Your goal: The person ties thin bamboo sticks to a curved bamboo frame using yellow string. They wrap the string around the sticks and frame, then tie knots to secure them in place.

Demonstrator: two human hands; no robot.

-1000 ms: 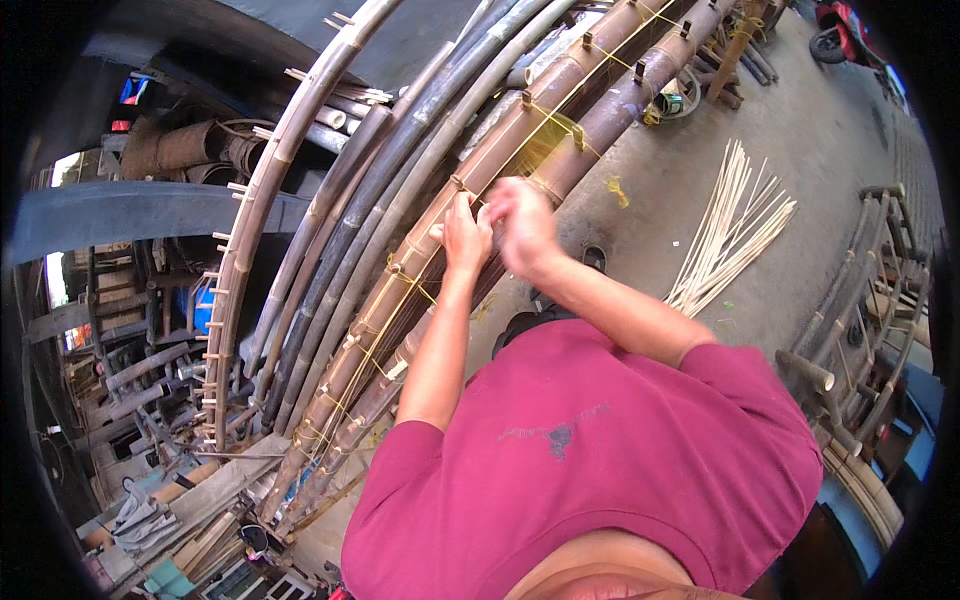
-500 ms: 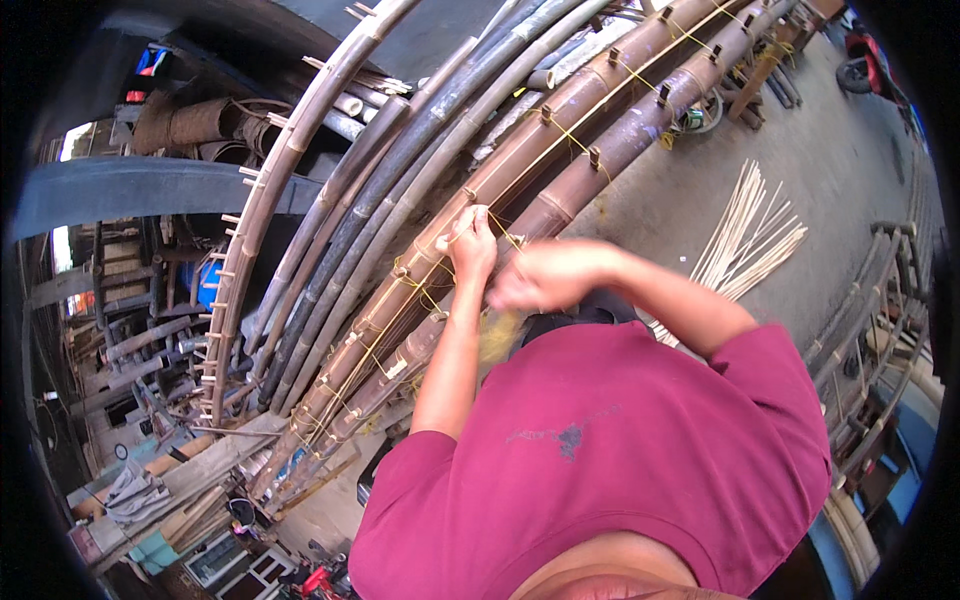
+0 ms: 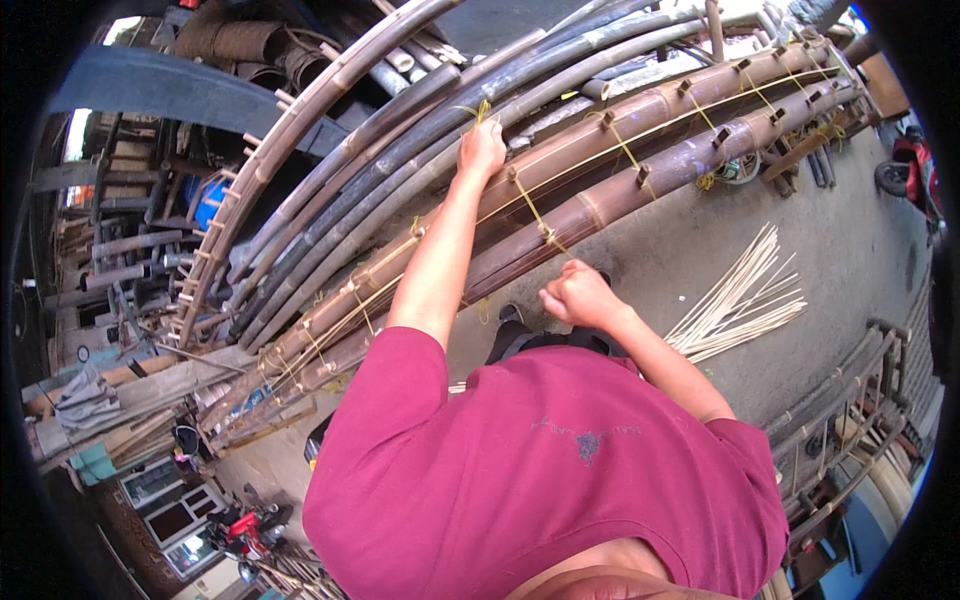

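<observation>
Your right hand sits nearest you, clenched into a fist around what appears to be the free end of a yellow binding strip; the strip itself is too thin to trace all the way into the fist. That strip runs up and away from your right hand, crossing the brown bamboo poles diagonally through a wooden peg. Beyond it, your left hand is stretched out at arm's length, fingers pressed down on the upper brown pole where the strip's frayed tail sticks up just past the fingertips; whether it pinches the strip or only pins it cannot be told. Past your left hand lie the darker grey poles, and out to the right of your right hand a fan of thin split slivers rests on the concrete floor. Risk noted: if the right hand pulls hard while the left merely rests, the strip could slip off the peg or snap, and the lashing would likely loosen.
</observation>
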